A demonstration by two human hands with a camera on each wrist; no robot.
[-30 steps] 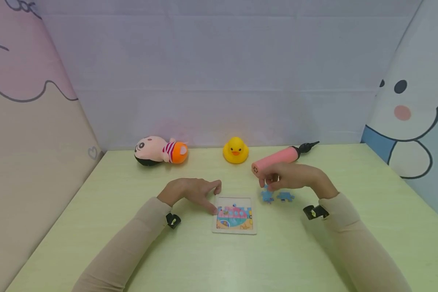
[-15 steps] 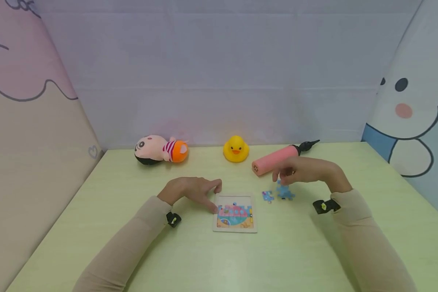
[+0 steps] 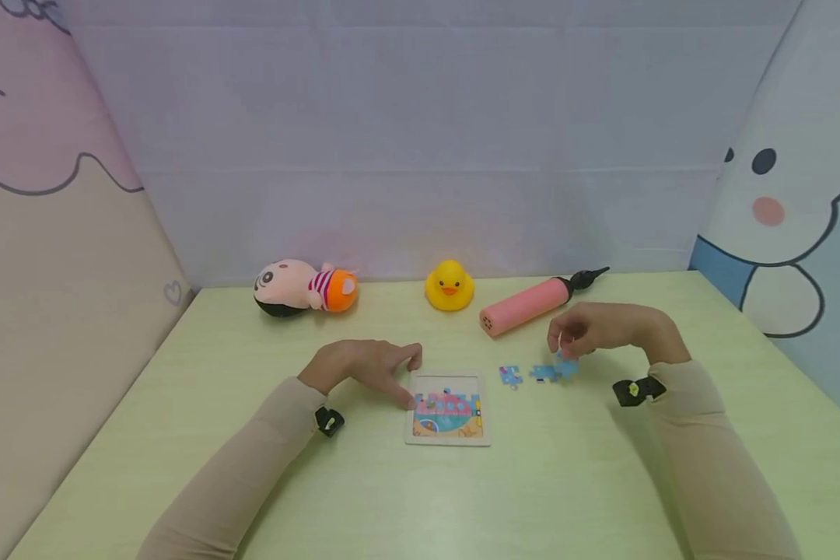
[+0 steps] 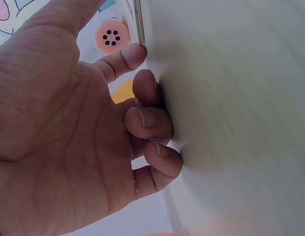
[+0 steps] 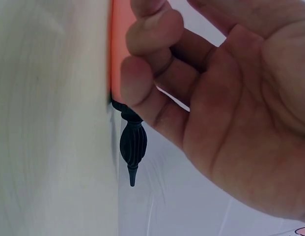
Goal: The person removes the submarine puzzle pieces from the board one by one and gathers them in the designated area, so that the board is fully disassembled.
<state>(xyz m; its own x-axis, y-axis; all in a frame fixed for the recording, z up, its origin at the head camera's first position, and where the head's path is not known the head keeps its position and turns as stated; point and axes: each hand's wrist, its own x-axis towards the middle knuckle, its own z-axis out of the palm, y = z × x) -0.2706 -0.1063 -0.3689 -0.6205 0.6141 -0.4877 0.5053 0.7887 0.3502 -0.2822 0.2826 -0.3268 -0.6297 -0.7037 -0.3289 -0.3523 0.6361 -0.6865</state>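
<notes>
A square puzzle tray (image 3: 486, 432) with a pink and teal underwater picture lies flat at the middle of the table. My left hand (image 3: 371, 367) rests at the tray's left side, thumb and index finger spread along its upper left corner. In the left wrist view, the index fingertip (image 4: 134, 55) touches the tray's edge, and the other fingers bend down onto the tabletop. My right hand (image 3: 591, 330) pinches a light blue jigsaw piece (image 3: 566, 365) between thumb and fingers. Just left of it, another blue jigsaw piece (image 3: 543, 374) and a third jigsaw piece (image 3: 510, 377) lie on the table.
A pink hand pump (image 3: 525, 306) with a black nozzle lies behind the right hand. Farther back sit a yellow rubber duck (image 3: 449, 286) and a doll (image 3: 306, 288) in a striped top. A pale wall cloth (image 3: 420, 140) rises at the table's rear edge.
My right hand has moved rightward past the two lying pieces, carrying a blue jigsaw piece. The left hand stays at the tray, which has not shifted.
</notes>
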